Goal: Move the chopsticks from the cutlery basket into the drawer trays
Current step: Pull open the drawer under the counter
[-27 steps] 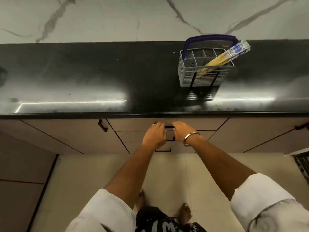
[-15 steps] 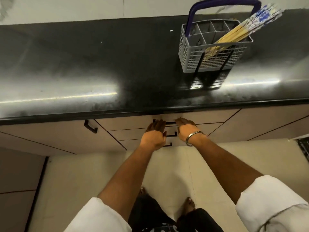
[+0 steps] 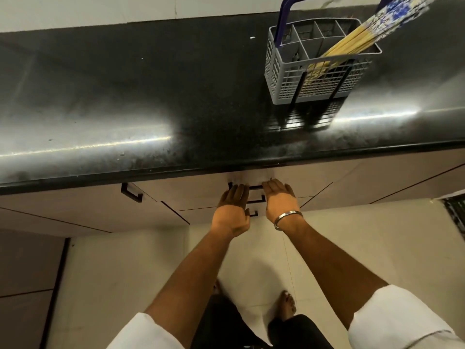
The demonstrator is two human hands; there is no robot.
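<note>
Both my left hand (image 3: 232, 206) and right hand (image 3: 280, 199) reach, fingers straight, to the top drawer's handle (image 3: 254, 187). The chopsticks (image 3: 352, 44) lean rightward in the cutlery basket (image 3: 284, 79), nearer my right hand.

A bundle of pale yellow wooden chopsticks with blue-and-white patterned tops (image 3: 352, 42) is leaning to the right in the right-hand compartment of a grey plastic lattice cutlery basket with a dark blue arched handle (image 3: 284, 79). The basket is standing upright on the glossy black desk (image 3: 151, 96), near its back edge. Below the desk's front lip, the beige top drawer with a black bar handle (image 3: 198, 195) is sitting closed.
</note>
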